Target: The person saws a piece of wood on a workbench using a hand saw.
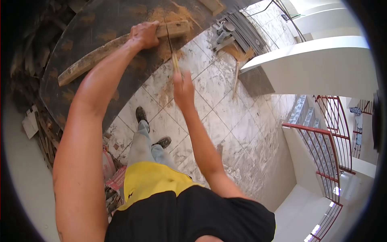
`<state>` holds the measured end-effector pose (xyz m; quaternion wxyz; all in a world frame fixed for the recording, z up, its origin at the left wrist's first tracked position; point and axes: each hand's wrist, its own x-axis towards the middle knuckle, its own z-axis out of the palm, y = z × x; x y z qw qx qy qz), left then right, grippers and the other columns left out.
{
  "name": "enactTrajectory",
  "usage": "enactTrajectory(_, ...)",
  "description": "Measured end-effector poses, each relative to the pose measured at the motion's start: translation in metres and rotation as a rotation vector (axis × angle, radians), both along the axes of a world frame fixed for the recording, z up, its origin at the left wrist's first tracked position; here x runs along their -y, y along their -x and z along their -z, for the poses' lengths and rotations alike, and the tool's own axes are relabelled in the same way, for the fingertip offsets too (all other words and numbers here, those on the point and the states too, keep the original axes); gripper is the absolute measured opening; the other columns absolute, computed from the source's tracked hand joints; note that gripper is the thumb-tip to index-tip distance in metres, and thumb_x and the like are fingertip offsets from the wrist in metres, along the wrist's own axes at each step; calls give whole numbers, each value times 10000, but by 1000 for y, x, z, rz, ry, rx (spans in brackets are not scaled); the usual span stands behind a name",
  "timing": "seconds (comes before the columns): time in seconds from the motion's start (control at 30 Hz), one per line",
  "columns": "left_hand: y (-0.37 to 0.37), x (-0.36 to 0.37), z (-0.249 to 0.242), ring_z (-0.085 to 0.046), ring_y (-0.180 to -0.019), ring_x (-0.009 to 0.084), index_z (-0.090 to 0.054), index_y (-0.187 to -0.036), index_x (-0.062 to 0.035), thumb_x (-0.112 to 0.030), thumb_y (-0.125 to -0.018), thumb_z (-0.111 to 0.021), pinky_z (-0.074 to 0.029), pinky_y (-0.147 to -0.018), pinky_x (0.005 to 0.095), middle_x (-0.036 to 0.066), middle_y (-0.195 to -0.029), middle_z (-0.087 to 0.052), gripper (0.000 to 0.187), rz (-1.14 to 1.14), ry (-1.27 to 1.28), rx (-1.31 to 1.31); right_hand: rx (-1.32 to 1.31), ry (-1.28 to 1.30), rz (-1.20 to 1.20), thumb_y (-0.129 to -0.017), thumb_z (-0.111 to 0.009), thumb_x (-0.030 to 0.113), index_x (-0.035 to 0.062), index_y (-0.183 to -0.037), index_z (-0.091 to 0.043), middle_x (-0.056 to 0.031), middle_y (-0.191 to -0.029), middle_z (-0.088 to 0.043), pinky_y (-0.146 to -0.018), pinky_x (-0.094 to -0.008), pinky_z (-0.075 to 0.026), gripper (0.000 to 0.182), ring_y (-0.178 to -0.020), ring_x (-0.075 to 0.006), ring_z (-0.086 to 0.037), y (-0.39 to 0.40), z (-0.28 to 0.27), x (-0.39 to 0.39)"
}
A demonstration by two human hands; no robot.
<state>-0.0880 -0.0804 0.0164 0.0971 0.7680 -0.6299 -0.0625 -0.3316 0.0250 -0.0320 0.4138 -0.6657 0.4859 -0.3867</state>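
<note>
A long wooden beam (96, 58) lies across the dark tabletop (90, 30), its far end near the table's edge. My left hand (144, 34) grips the beam close to that end, pressing it against the top. In my right hand (184, 90) is the handle of a handsaw (169, 40), partly blurred by motion. The thin blade crosses the beam just right of my left hand. Orange-brown sawdust (161, 14) is scattered on the table around the blade.
Dusty tiled floor (225, 117) spreads below the table, with my shoes (162, 142) on it. A broom (238, 52) and a stack of grey bars (244, 30) lie farther back. Red railings (312, 131) border stairs at right. Scrap wood (44, 133) is heaped at left.
</note>
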Motion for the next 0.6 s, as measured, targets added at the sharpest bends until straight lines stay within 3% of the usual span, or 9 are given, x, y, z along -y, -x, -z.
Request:
enactTrajectory(0.07, 3, 4, 3, -686, -1036, 403, -643, -1137, -125, -320, -739, -736, -553, -866, 502, 189, -1088, -721, 454, -13, -8, 16, -3, 89, 5, -1026, -516, 345, 36, -1103, -601, -241, -905, -694, -724, -485, -508, 329, -814, -407, -692, 28, -2, -28)
enactTrajectory(0.13, -4, 5, 3, -686, -1038, 400, -642, -1145, -125, -314, -741, -730, -553, -870, 500, 188, -1088, -721, 454, -16, -41, 44, -11, -24, -12, -1024, -516, 365, 43, -1111, -593, -245, -883, -686, -726, -499, -510, 342, -819, -444, -677, 34, -11, -36)
enactTrajectory(0.23, 3, 2, -1, -682, -1055, 398, -638, -1170, -135, -344, -737, -738, -544, -882, 501, 181, -1086, -724, 492, -23, -84, 13, -11, 13, -20, -1027, -517, 385, 33, -1069, -548, -270, -816, -652, -719, -514, -501, 357, -811, -486, -649, -35, -11, 53)
enactTrajectory(0.33, 1, 4, -4, -678, -1066, 399, -635, -1174, -144, -392, -724, -767, -540, -887, 505, 182, -1104, -719, 531, -52, -81, -22, 44, 19, -50, -1028, -512, 406, 22, -1050, -524, -284, -830, -640, -720, -513, -494, 385, -829, -506, -629, -43, -10, 69)
enactTrajectory(0.43, 1, 1, 0, -675, -1079, 392, -626, -1196, -148, -414, -722, -787, -535, -895, 509, 184, -1127, -713, 567, -10, -56, 25, -40, -40, -13, -1025, -534, 399, 26, -1099, -563, -258, -835, -659, -733, -492, -502, 381, -827, -478, -651, -3, 14, 12)
enactTrajectory(0.5, 0, 3, 3, -673, -1087, 390, -626, -1206, -149, -422, -723, -791, -533, -900, 512, 185, -1138, -709, 579, -13, -81, 24, -36, -190, -5, -1021, -540, 402, 33, -1115, -576, -258, -837, -659, -726, -497, -504, 382, -833, -483, -647, 37, -9, -40)
enactTrajectory(0.6, 3, 2, -3, -681, -1075, 386, -636, -1223, -145, -413, -720, -795, -539, -894, 509, 188, -1122, -716, 592, -8, -100, 27, -33, -139, -40, -1019, -536, 398, 34, -1106, -574, -256, -836, -660, -718, -507, -504, 376, -838, -489, -644, 29, -7, -23)
